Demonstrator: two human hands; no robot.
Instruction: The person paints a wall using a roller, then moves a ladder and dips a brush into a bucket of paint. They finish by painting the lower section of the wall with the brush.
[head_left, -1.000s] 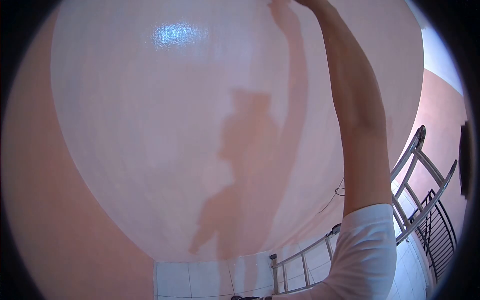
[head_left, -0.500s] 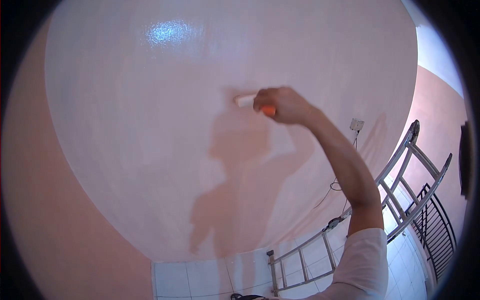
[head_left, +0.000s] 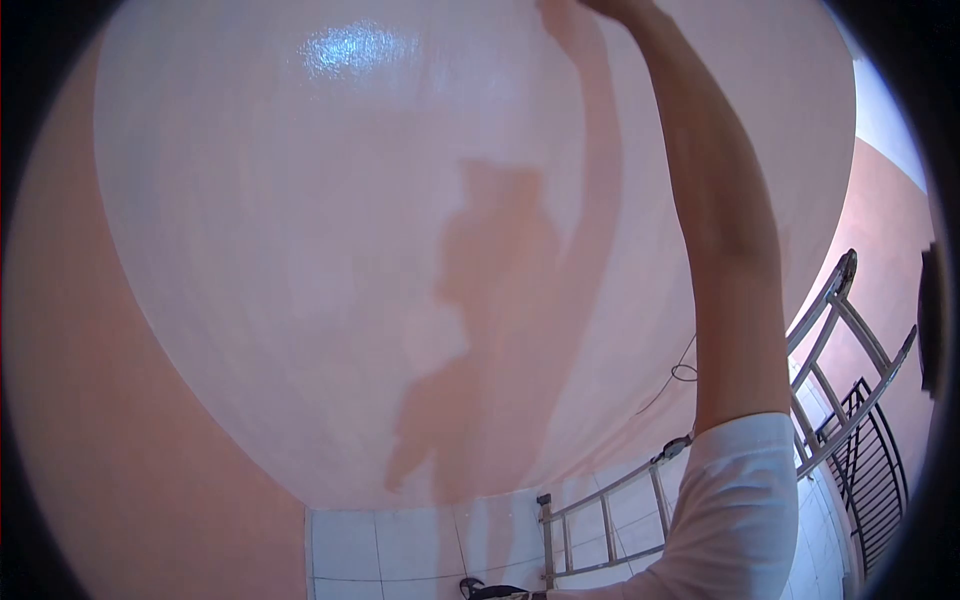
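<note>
My right hand (head_left: 618, 8) is at the top edge of the view, raised high against the pale pink wall (head_left: 300, 250). Only its wrist end shows. The fingers, and anything they hold, are cut off by the frame. My bare right forearm (head_left: 715, 150) runs down from it to a white sleeve (head_left: 745, 480). On the wall, the shadow of my body and lifted arm is cast. My left hand is out of the picture.
A metal ladder (head_left: 605, 530) lies low by the wall, its other end (head_left: 850, 320) rising at the right. Behind it stands a black metal railing (head_left: 875, 460). A thin cable (head_left: 684, 373) hangs near my arm. White tiles (head_left: 345, 545) cover the floor, and a darker pink wall (head_left: 100, 350) adjoins at left.
My right hand has swept upward from mid-wall to the top edge, and my arm has straightened. The white paintbrush with an orange handle, earlier in that hand, is no longer visible.
</note>
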